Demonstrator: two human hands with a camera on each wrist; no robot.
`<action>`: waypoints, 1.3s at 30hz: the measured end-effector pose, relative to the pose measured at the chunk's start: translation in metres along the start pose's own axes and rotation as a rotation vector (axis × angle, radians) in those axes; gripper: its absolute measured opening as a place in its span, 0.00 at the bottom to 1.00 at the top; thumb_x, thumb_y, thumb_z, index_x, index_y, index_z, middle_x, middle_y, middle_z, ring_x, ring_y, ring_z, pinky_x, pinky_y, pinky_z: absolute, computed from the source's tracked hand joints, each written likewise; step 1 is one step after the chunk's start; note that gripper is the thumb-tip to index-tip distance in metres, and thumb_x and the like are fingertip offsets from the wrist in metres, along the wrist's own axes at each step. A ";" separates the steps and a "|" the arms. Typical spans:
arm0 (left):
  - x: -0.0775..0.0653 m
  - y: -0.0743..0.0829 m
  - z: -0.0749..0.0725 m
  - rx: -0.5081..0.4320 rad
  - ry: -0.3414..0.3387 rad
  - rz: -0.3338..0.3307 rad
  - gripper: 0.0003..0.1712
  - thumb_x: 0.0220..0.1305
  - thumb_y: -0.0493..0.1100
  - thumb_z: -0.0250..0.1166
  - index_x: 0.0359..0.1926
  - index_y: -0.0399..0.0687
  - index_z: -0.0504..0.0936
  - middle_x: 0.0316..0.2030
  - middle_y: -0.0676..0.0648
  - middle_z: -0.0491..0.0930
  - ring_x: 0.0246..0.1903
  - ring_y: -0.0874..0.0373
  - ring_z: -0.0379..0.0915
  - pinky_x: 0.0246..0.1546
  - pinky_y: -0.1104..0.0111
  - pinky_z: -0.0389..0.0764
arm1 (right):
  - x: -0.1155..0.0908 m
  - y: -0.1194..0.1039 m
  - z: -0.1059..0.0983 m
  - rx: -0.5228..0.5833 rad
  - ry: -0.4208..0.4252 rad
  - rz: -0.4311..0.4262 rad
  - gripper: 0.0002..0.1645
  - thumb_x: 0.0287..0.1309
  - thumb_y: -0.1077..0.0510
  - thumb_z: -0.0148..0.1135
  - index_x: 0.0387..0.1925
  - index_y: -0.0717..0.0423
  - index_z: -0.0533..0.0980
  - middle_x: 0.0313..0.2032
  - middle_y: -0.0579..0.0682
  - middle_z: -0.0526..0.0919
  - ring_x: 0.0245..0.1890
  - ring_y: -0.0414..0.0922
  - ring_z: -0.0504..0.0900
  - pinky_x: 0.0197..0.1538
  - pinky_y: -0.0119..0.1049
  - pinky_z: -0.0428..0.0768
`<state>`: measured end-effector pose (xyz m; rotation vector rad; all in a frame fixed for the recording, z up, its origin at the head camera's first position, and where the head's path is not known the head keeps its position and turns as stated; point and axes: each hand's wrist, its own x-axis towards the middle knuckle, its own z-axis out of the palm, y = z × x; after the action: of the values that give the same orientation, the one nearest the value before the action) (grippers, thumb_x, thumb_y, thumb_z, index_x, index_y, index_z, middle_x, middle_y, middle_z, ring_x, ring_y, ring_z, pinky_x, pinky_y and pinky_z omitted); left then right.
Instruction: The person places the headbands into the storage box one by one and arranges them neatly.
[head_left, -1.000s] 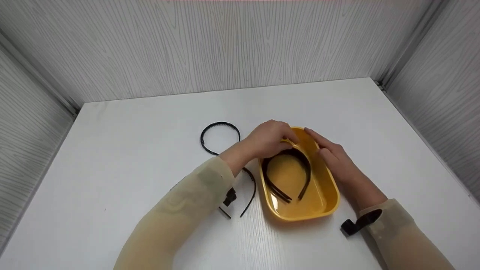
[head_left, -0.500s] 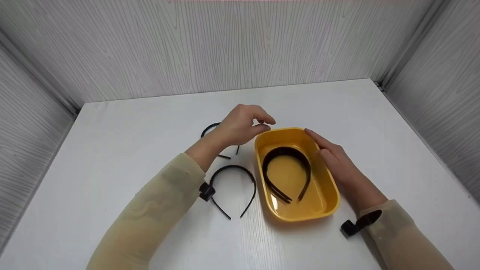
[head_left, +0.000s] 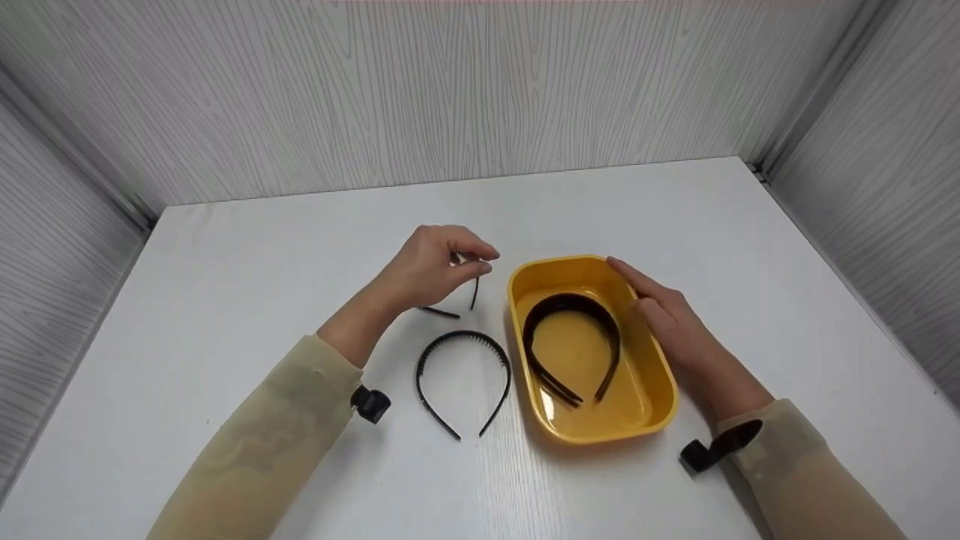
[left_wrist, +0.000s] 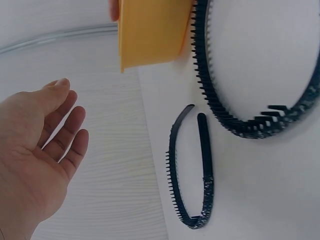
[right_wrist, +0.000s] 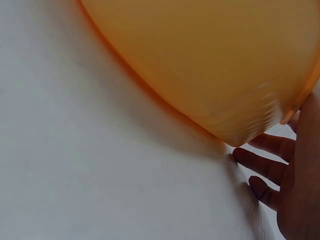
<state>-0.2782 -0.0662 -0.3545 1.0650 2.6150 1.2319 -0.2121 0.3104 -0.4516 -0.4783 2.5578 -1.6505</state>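
My left hand (head_left: pixel 439 264) hovers over the far black toothed headband (head_left: pixel 441 311), hiding most of it in the head view. Its fingers are loosely bent, and the left wrist view shows nothing held in that hand. A second black toothed headband (head_left: pixel 463 334) lies flat nearer the front, left of the yellow plastic box (head_left: pixel 651 360). Inside the box are black headbands (head_left: pixel 570 301), apparently nested, against its left part. My right hand (head_left: pixel 679 322) holds the box by its far right rim, thumb over the edge and fingers along the outside.
The white tabletop (head_left: pixel 247 300) extends around the box and the loose headbands. A grey wood-grain panel (head_left: pixel 450 90) closes off the back, with further panels at both sides. Black wrist cameras (head_left: pixel 371 403) sit on both sleeves.
My left hand has drawn back out of the box, leftward to the far headband. The headbands in the box and my right hand have stayed in place.
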 end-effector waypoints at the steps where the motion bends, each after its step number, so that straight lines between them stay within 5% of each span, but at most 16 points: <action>1: -0.003 -0.003 0.001 0.002 -0.005 -0.007 0.11 0.73 0.38 0.69 0.52 0.46 0.92 0.49 0.46 0.89 0.47 0.56 0.82 0.51 0.61 0.81 | 0.000 0.000 0.000 0.003 -0.001 0.001 0.43 0.73 0.65 0.40 0.83 0.32 0.58 0.78 0.36 0.65 0.80 0.40 0.58 0.81 0.49 0.51; 8: -0.020 -0.016 0.013 0.000 -0.049 -0.021 0.10 0.72 0.39 0.72 0.51 0.46 0.92 0.48 0.47 0.89 0.45 0.55 0.83 0.49 0.59 0.82 | 0.000 0.001 -0.001 0.006 0.003 0.014 0.43 0.73 0.64 0.41 0.83 0.28 0.59 0.79 0.36 0.64 0.80 0.40 0.57 0.81 0.47 0.52; 15: -0.029 -0.028 0.025 -0.042 -0.119 -0.044 0.11 0.71 0.39 0.72 0.51 0.43 0.92 0.49 0.49 0.90 0.50 0.55 0.82 0.53 0.58 0.81 | -0.001 0.002 -0.001 -0.057 0.014 -0.104 0.36 0.80 0.62 0.40 0.83 0.38 0.60 0.79 0.43 0.65 0.79 0.44 0.60 0.78 0.33 0.56; 20: -0.036 -0.034 0.031 -0.064 -0.142 -0.095 0.11 0.69 0.41 0.74 0.51 0.46 0.93 0.48 0.54 0.89 0.46 0.56 0.81 0.50 0.60 0.81 | 0.001 0.002 0.000 -0.077 0.013 -0.102 0.36 0.80 0.61 0.40 0.83 0.37 0.60 0.78 0.42 0.67 0.79 0.43 0.61 0.78 0.32 0.56; 39: -0.038 -0.034 0.046 -0.039 -0.219 -0.098 0.09 0.70 0.39 0.73 0.49 0.47 0.93 0.51 0.52 0.88 0.53 0.55 0.81 0.58 0.57 0.80 | 0.000 0.001 -0.001 -0.086 0.019 -0.087 0.40 0.76 0.65 0.39 0.83 0.36 0.60 0.78 0.43 0.66 0.79 0.44 0.60 0.78 0.31 0.56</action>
<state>-0.2538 -0.0741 -0.4183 0.9906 2.4374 1.0743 -0.2128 0.3115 -0.4525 -0.5910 2.6668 -1.5833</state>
